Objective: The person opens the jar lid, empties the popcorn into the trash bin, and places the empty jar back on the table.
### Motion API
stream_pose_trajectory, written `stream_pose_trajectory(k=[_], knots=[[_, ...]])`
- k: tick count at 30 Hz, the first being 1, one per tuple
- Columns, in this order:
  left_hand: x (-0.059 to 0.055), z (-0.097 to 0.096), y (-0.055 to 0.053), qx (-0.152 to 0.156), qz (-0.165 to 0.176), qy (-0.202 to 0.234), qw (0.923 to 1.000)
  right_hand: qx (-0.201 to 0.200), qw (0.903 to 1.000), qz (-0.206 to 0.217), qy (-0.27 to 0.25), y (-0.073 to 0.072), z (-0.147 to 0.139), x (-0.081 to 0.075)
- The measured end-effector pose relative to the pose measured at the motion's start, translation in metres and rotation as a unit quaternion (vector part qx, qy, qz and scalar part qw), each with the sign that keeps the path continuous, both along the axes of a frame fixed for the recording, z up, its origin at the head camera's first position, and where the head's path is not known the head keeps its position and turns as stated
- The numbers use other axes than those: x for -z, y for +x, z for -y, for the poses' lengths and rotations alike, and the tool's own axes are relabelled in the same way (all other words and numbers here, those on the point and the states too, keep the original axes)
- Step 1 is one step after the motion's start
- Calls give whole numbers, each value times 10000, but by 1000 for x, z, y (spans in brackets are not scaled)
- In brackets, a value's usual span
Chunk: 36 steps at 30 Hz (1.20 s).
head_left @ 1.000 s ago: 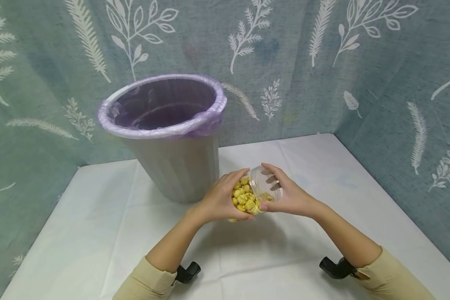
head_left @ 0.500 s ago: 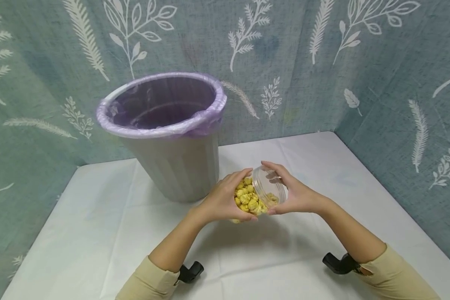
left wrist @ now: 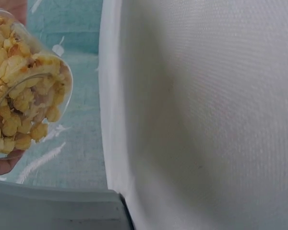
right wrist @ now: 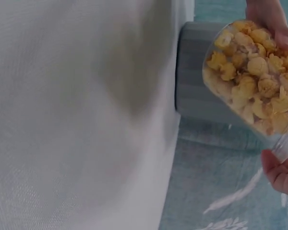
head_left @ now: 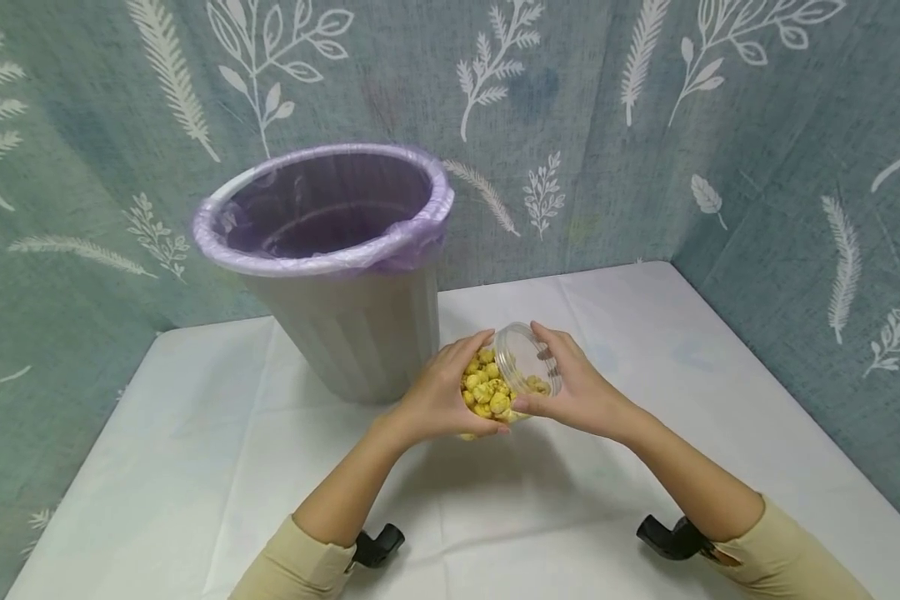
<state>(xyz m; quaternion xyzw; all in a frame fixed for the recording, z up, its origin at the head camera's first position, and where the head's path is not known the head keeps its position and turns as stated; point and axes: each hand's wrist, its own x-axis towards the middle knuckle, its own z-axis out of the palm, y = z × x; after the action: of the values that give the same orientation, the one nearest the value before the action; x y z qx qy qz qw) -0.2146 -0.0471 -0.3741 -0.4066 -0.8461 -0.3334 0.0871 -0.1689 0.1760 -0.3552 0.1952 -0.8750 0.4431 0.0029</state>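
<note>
A clear plastic jar point(head_left: 487, 390) full of yellow popcorn is held above the white table, tilted with its lidded end to the right. My left hand point(head_left: 437, 398) grips the jar's body from the left, thumb below and fingers above. At the other end, my right hand point(head_left: 583, 398) holds the clear lid point(head_left: 523, 354) around its edge. The right wrist view shows the jar point(right wrist: 254, 79) from the side, with right fingertips point(right wrist: 278, 173) on the lid's rim point(right wrist: 285, 146). Popcorn shows through the jar's wall point(left wrist: 24, 96) in the left wrist view.
A large grey trash bin point(head_left: 352, 342) stands on the white-covered table point(head_left: 330, 508) just behind the left hand. A purple bag point(head_left: 412, 246) lines it and folds over its rim. Blue-green leaf-patterned cloth point(head_left: 570, 108) surrounds the table.
Both hands and the jar shift slightly right, then back left. The right hand's fingers have changed their angle around the lid. The bin stays where it was.
</note>
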Motion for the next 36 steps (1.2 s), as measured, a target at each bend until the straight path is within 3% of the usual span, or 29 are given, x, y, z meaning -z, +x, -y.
stream_pose_trajectory(k=[5,9,15,20,24,31,36], knots=[[0,2,1,1,-9,90,10000,-136,9994,-167,-285,-4,0,1],[0,2,0,130,42,145,9998,-496,9970,-348,-488,-8,-6,3],[2,6,-3,400,566,280,9972,-1268,9899,-309,-562,-16,-12,2],[2,9,-4,433,794,302,9954,-1512,9869,-139,-543,-19,-14,2],[2,9,-3,288,624,302,9972,-1510,9863,-121,-660,-17,-14,3],[2,7,-4,-115,-47,176,9998,-780,9944,-206,-686,-12,-9,5],[2,5,-4,-212,-216,87,9995,-478,9965,-75,-683,-8,-4,4]])
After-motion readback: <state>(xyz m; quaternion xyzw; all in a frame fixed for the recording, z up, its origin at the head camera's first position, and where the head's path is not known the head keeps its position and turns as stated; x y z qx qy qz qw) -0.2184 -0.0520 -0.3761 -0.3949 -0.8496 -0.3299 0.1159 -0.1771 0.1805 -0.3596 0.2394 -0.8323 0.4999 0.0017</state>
